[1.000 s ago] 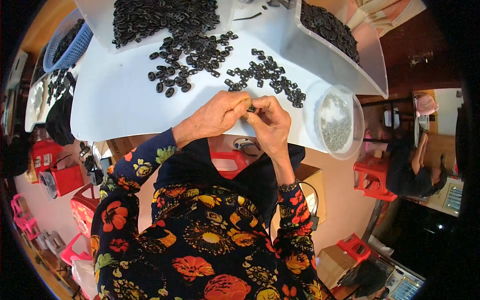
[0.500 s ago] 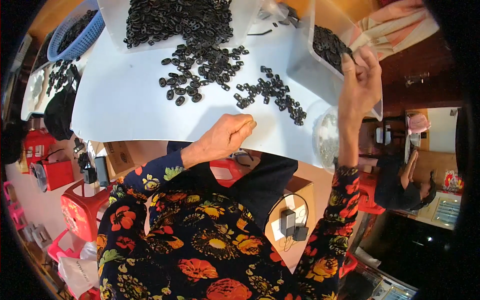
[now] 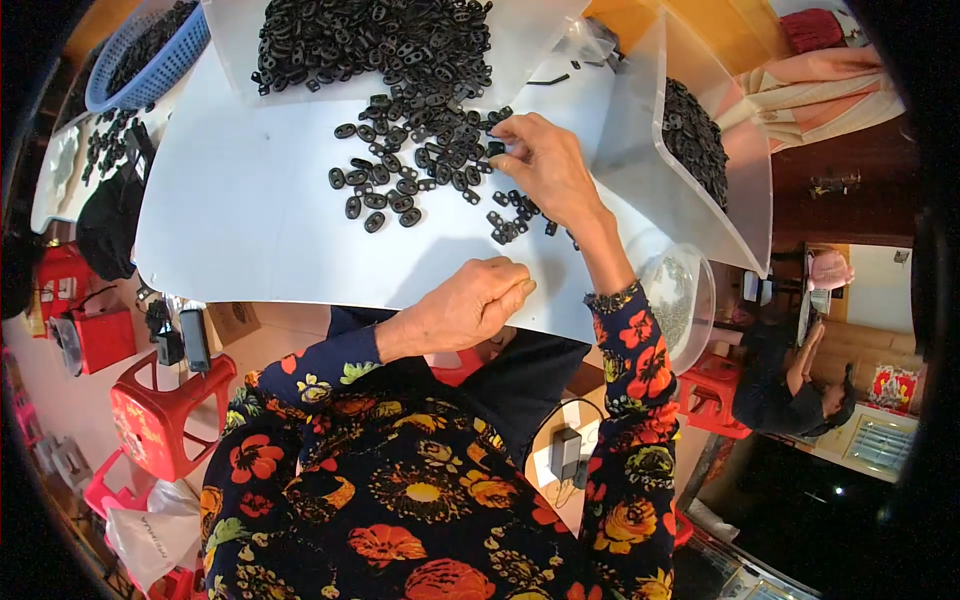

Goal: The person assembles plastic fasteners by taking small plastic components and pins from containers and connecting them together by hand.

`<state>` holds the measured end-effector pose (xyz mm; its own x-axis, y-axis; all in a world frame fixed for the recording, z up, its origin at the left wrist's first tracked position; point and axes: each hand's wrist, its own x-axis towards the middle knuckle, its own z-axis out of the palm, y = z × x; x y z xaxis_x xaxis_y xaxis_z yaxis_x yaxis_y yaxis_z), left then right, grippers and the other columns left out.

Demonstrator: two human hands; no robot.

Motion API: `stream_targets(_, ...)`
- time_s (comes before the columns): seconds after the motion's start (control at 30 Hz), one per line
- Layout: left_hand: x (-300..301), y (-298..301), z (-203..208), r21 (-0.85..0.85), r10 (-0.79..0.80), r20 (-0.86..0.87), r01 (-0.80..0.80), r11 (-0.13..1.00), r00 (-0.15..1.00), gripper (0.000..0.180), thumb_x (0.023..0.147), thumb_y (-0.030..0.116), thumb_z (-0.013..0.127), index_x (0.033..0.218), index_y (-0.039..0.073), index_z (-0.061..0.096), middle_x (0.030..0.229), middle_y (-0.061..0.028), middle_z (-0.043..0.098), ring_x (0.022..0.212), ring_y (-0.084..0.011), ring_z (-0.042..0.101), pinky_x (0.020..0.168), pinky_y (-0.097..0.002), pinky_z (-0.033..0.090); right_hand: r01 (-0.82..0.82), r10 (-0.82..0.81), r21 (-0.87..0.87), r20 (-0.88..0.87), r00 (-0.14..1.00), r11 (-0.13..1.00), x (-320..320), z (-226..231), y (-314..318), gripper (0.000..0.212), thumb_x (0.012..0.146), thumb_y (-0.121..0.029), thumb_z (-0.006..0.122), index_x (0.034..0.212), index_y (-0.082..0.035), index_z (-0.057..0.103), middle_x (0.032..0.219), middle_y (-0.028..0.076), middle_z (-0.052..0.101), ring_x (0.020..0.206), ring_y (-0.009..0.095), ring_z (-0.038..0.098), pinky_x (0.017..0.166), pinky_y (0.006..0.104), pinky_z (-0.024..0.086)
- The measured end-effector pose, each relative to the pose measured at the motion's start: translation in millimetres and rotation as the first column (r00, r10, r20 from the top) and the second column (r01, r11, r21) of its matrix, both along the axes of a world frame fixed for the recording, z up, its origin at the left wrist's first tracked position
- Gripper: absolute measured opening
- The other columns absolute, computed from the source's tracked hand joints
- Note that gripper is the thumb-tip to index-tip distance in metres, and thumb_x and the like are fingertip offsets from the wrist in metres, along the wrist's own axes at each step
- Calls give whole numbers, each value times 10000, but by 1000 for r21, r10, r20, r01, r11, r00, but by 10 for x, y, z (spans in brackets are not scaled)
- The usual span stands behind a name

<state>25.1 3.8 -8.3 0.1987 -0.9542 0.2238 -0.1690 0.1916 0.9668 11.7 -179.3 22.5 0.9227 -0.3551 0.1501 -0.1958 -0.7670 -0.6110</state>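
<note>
My left hand is closed in a loose fist at the near edge of the white table; whatever its fingers hold is hidden. Farther out, my right hand reaches to the right side of a loose pile of small black oval two-holed pieces. Between its thumb and forefinger shows one black piece. A smaller cluster of black pieces lies below that hand, partly covered by it. The pile spills from a clear plastic bin heaped with the same pieces.
At the right a second translucent bin holds black pieces. A clear round tub with small glassy-looking bits sits near the table's right edge. A blue basket stands far left; red stools are on the floor. Another person is at far right.
My right hand has moved left from the right-hand bin to the loose pile. My left hand stays closed near the table edge. The view has shifted slightly.
</note>
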Motion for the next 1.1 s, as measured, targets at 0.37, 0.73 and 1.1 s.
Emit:
stream_targets(0.37, 31, 0, 25, 20, -2, 54, 1, 1000, 999, 230, 931, 153, 450, 800, -36, 468, 671, -205, 473, 657, -387, 477, 605, -445, 388, 22, -37, -69, -219, 975, 997, -69, 148, 80, 149, 756, -41, 668, 884, 24, 629, 715, 128, 614, 604, 217, 578, 606, 337, 470)
stream_targets(0.73, 9, 2, 59, 33, -1, 38, 0, 999, 999, 220, 918, 142, 447, 798, -40, 480, 672, -202, 487, 647, -385, 488, 601, -437, 396, 32, -51, -175, -104, 993, 984, 90, 27, 18, 138, 747, -80, 651, 828, 28, 623, 733, 185, 634, 677, 326, 623, 638, 386, 482)
stream_targets(1.1, -8, -24, 28, 2, 29, 49, -29, 1000, 998, 238, 923, 148, 464, 780, -42, 465, 653, -185, 459, 602, -345, 462, 575, -405, 389, 58, -89, -148, -212, 973, 987, 56, 46, 121, 132, 719, -24, 618, 845, 8, 644, 758, 182, 652, 726, 326, 642, 670, 388, 495)
